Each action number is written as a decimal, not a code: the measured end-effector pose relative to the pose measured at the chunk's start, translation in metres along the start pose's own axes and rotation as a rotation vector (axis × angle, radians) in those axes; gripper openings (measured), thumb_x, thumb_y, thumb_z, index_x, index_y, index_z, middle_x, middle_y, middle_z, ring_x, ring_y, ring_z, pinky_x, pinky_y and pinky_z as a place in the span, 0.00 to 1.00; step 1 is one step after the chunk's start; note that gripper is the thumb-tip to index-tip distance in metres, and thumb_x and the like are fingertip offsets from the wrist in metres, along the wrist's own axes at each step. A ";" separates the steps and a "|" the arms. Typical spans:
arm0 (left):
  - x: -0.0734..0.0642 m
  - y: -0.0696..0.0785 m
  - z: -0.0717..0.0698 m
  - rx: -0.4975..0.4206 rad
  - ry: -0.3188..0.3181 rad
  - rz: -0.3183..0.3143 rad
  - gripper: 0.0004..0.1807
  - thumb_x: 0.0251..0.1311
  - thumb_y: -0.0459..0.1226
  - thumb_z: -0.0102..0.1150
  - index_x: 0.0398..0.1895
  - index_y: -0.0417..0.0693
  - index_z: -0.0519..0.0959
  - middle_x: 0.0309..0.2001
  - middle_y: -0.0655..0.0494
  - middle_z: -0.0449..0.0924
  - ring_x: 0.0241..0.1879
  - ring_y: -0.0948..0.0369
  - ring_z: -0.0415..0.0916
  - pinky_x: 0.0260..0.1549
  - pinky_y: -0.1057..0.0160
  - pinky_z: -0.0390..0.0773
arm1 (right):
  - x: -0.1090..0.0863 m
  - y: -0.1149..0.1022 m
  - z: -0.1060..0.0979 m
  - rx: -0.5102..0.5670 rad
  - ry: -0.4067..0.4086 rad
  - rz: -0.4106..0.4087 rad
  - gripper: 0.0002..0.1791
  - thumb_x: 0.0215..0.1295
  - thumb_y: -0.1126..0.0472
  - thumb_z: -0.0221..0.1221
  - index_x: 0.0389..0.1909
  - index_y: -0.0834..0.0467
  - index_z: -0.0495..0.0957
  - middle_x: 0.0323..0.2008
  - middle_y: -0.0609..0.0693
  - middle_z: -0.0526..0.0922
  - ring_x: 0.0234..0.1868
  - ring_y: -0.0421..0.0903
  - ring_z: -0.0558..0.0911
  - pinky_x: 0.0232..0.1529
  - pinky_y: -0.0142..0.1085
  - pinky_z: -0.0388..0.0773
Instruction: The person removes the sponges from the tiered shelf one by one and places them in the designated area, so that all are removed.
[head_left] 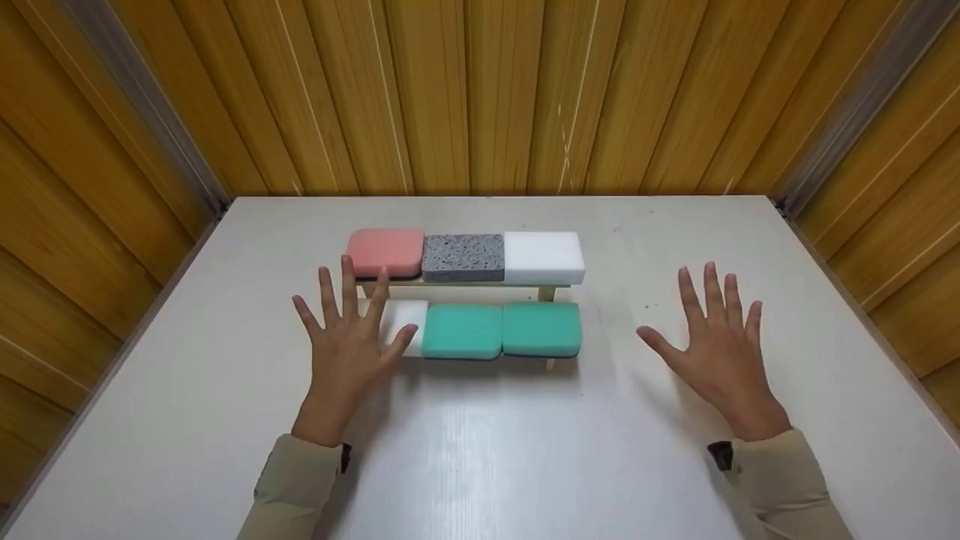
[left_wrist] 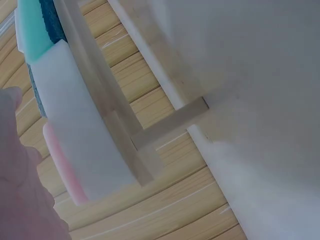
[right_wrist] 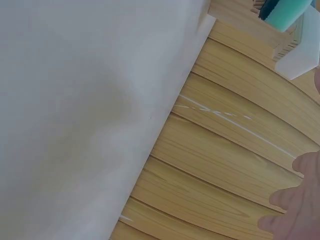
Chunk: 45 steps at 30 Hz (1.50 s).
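Two rows of sponges sit on a small stepped wooden rack [left_wrist: 172, 123]. The upper row holds a pink sponge [head_left: 385, 250], a grey porous block [head_left: 463, 258] and a white block [head_left: 544, 257]. Below them are another white block [head_left: 409, 315] and two green sponges [head_left: 462, 331] with dark undersides. My left hand [head_left: 349, 352], fingers spread, hovers before the rack's left end and partly hides the lower white block. To the right of the rack, my right hand [head_left: 724, 360] is raised above the table with its fingers spread. Neither hand holds anything.
The rack stands on a white table [head_left: 480, 450]. Yellow wood-patterned panels [head_left: 495, 97] rise behind the table and along both sides, with grey metal posts [head_left: 847, 112] at the corners.
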<state>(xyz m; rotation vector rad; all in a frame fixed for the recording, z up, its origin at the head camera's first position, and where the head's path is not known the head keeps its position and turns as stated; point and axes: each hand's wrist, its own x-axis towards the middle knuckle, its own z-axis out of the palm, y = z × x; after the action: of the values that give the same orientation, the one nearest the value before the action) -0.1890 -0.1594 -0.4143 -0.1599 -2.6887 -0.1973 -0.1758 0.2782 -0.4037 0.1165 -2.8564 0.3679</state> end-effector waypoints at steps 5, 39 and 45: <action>-0.001 -0.006 -0.005 -0.105 0.014 -0.030 0.44 0.61 0.63 0.46 0.76 0.54 0.50 0.77 0.41 0.34 0.75 0.38 0.32 0.67 0.28 0.32 | 0.005 -0.002 -0.004 0.095 0.050 -0.036 0.52 0.65 0.33 0.51 0.77 0.56 0.38 0.76 0.63 0.40 0.76 0.64 0.41 0.72 0.65 0.35; -0.018 -0.072 0.024 -1.822 -0.325 -0.519 0.33 0.73 0.46 0.43 0.76 0.49 0.48 0.76 0.55 0.50 0.74 0.61 0.50 0.74 0.61 0.52 | 0.084 -0.039 -0.036 0.390 -0.243 -0.249 0.47 0.63 0.40 0.58 0.77 0.49 0.45 0.77 0.53 0.48 0.76 0.57 0.48 0.72 0.61 0.50; -0.027 -0.083 0.035 -1.918 -0.429 -0.368 0.31 0.74 0.33 0.38 0.76 0.42 0.44 0.77 0.53 0.42 0.76 0.59 0.41 0.73 0.65 0.53 | 0.094 -0.047 -0.034 0.438 -0.294 -0.268 0.47 0.62 0.41 0.60 0.76 0.48 0.48 0.76 0.52 0.50 0.77 0.55 0.48 0.73 0.59 0.49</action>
<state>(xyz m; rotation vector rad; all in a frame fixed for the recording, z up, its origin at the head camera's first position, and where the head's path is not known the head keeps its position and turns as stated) -0.1912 -0.2375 -0.4662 -0.2384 -1.7514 -2.8711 -0.2524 0.2374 -0.3359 0.6784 -2.9294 0.9809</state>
